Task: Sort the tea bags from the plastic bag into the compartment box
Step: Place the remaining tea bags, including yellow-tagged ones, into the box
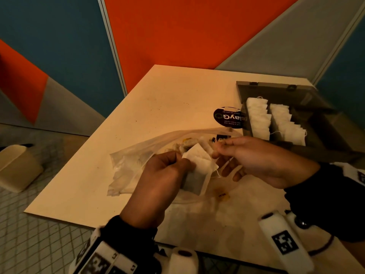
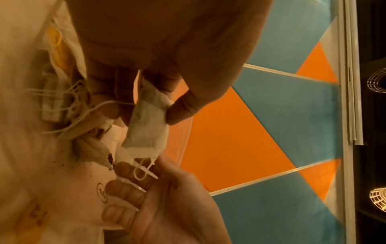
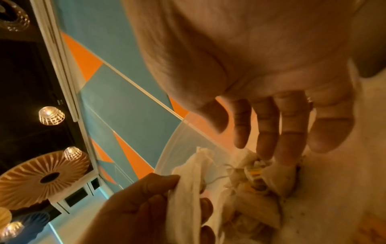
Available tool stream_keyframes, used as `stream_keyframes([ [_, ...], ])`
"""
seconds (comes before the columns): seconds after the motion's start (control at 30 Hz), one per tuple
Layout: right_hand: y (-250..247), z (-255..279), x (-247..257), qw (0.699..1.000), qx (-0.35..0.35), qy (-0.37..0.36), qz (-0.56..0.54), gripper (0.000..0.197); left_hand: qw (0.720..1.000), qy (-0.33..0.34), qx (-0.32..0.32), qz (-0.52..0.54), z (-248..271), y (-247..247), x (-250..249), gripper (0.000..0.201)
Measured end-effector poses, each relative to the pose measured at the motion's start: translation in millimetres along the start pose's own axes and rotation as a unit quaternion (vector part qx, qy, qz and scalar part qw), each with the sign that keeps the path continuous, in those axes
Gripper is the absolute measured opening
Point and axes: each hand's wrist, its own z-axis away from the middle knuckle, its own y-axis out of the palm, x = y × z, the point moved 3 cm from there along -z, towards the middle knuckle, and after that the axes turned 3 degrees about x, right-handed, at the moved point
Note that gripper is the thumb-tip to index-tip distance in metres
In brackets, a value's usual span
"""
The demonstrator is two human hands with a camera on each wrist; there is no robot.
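My left hand (image 1: 167,171) pinches a white tea bag (image 1: 199,167) between thumb and fingers, just above the clear plastic bag (image 1: 128,169) that lies open on the table. In the left wrist view the tea bag (image 2: 148,118) hangs from my thumb, its string looping over the right hand's fingers (image 2: 125,186). My right hand (image 1: 246,157) hovers beside it with fingers loosely spread, holding nothing; the right wrist view shows its fingers (image 3: 269,132) pointing at more tea bags (image 3: 256,175) heaped in the bag. The grey compartment box (image 1: 245,119) stands open at the right, with two rows of white tea bags (image 1: 258,119).
A round black sticker (image 1: 227,116) sits on the beige table (image 1: 158,107) between bag and box. The table's near edge runs just below my wrists and its left edge drops to a tiled floor with a beige block (image 1: 17,167). Orange, blue and grey wall panels stand behind.
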Motion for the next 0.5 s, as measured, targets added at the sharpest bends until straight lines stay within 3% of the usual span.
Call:
stream_keyframes([
  [0.1,7,3,5,0.997,0.066,-0.008,-0.026,0.038,1.000,0.001,0.006,0.000,1,-1,-2,0.039],
  [0.2,11,4,8,0.994,0.105,-0.028,0.005,0.030,1.000,0.007,0.026,0.007,2,0,-3,0.029],
  [0.33,4,4,8,0.993,0.087,-0.043,0.068,0.023,1.000,0.007,0.015,0.022,3,-3,-4,0.017],
  [0.5,-2,9,3,0.980,0.041,-0.045,0.190,0.019,0.999,0.001,-0.016,0.046,3,-4,-7,0.036],
])
